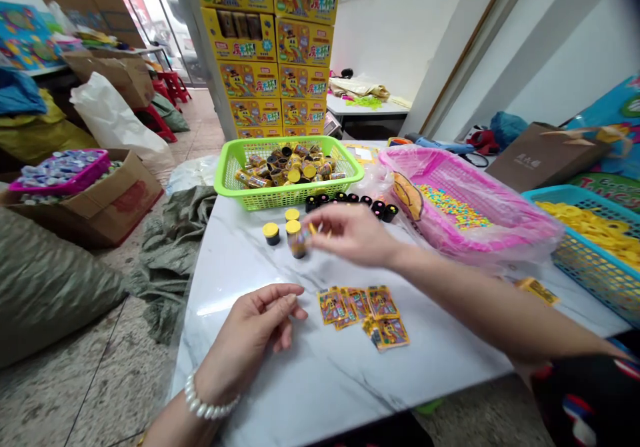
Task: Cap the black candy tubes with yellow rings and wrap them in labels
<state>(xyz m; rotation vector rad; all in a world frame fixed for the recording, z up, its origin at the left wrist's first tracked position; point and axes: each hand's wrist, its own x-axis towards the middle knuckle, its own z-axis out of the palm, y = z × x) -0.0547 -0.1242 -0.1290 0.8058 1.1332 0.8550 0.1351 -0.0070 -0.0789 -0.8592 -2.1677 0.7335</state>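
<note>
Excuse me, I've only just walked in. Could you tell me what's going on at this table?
A person is working with bare hands at a marble-topped table. The right hand is beside a black tube with a yellow cap, and the left hand is near printed yellow packets. A green plastic basket holds more tubes.

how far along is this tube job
Done, it seems: three yellow-capped tubes stand on the marble table, with black-capped tubes in a row behind. In hand: the right hand is at a blurred tube. Left: the green basket holds a heap of tubes; printed packets lie flat.
</note>
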